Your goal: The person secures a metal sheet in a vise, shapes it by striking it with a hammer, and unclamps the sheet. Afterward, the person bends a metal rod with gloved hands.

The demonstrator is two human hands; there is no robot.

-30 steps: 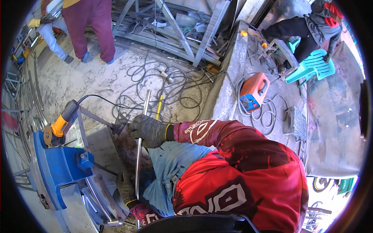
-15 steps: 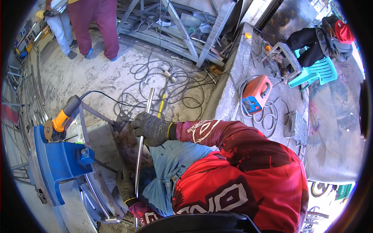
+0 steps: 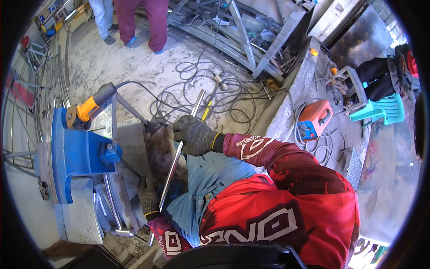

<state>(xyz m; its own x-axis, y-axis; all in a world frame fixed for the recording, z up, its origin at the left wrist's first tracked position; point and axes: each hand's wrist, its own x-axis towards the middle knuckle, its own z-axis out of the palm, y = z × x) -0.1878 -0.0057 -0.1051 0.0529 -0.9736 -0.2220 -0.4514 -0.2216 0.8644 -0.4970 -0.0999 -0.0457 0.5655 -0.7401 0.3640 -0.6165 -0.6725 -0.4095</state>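
Note:
A long shiny metal tube (image 3: 172, 171) slants across the front of my legs. My right hand (image 3: 195, 134), in a dark grey knitted glove, is closed around its upper part. The tube's lower end passes beside my left wrist. My left hand (image 3: 147, 197), gloved the same way, hangs low next to the stand of a blue bench vise (image 3: 85, 152); its fingers are partly hidden in shadow. An angle grinder (image 3: 95, 104) with an orange and grey body lies on top of the vise, its disc at the left end and its cord trailing away.
Tangled cables (image 3: 197, 89) and a yellow strip (image 3: 207, 110) lie on the dusty floor ahead. An orange and blue welding machine (image 3: 312, 120) stands at right, near a turquoise chair (image 3: 380, 110) with a seated person. A steel frame (image 3: 251, 40) holds scrap; two people (image 3: 143, 18) stand far left.
The view has shifted, so the surroundings sit farther right and mostly higher. The tube leans more to the right at its top. My right hand still grips it, and the grinder stays on the vise.

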